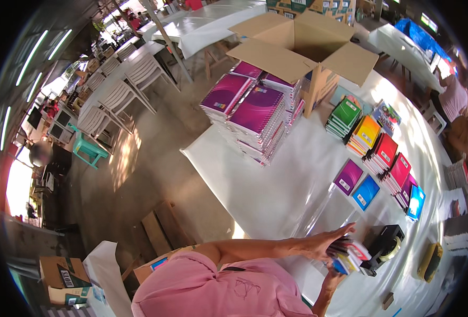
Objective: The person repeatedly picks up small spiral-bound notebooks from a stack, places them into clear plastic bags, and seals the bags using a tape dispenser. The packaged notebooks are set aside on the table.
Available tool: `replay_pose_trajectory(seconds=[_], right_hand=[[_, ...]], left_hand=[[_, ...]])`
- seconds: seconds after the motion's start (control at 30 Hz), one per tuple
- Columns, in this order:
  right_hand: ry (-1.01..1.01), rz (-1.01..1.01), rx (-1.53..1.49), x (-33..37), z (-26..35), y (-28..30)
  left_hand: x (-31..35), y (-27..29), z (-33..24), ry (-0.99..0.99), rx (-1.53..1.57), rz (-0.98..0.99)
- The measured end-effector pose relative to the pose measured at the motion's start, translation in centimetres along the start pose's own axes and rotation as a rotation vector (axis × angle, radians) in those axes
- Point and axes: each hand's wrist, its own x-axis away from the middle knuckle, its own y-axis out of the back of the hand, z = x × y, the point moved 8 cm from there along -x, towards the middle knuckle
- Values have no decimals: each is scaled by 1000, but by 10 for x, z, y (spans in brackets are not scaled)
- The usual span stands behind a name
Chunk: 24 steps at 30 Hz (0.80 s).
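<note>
A small bundle of notebooks (pixel 351 254) with mixed coloured covers is held between my two hands, in front of a black tape dispenser (pixel 384 245). My left hand (pixel 321 246) reaches across from the left and grips the bundle's near left side, its upper fingers stretched along the top. From below, my right hand (pixel 330 279) closes on the lower end; part of its fingers is hidden behind the covers. Beyond the dispenser lie a purple notebook (pixel 348 177) and a blue notebook (pixel 365 192), side by side on the white-covered table (pixel 265 198).
Tall piles of purple spiral notebooks (pixel 258 108) stand beside an open cardboard box (pixel 321 87) at the table's far end. Stacks of green (pixel 345 113), yellow (pixel 365 133) and red notebooks (pixel 384 150) line the right. A yellow-and-black object (pixel 429 261) lies farther right.
</note>
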Motion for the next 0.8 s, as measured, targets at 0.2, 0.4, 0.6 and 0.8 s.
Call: replay_pose_trajectory(seconds=[0.2, 0.4, 0.6, 0.8], right_hand=[[156, -8, 87, 17, -25, -5], [170, 47, 41, 21, -19, -2], [308, -20, 157, 19, -7, -1], [678, 218, 648, 27, 13, -28]], left_hand=[[43, -28, 72, 11, 230, 86], [36, -22, 63, -20, 214, -10], [36, -38, 56, -24, 187, -52], [51, -32, 95, -55, 271, -65]])
